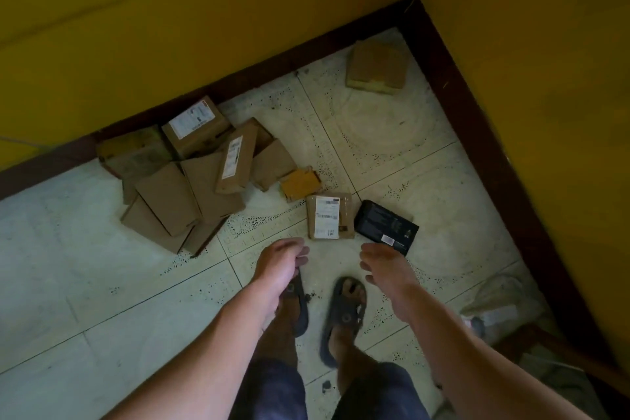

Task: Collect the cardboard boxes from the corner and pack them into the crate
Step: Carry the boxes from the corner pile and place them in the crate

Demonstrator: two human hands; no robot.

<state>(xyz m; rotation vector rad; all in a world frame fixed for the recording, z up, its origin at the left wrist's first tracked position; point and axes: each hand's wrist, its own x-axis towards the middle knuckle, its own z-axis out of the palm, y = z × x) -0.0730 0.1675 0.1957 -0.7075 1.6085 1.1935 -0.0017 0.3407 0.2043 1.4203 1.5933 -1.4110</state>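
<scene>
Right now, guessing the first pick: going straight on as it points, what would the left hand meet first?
Probably the small brown cardboard box with a white label, just ahead of the left hand; depth is unclear.

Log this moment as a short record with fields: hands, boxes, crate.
left hand: empty, fingers loosely curled
right hand: empty, relaxed, by the black box
box pile: cardboard boxes heaped against the skirting board
labelled box: flat on the floor, beside the black box
lone box: in the wall corner, apart
crate: not in view
</scene>
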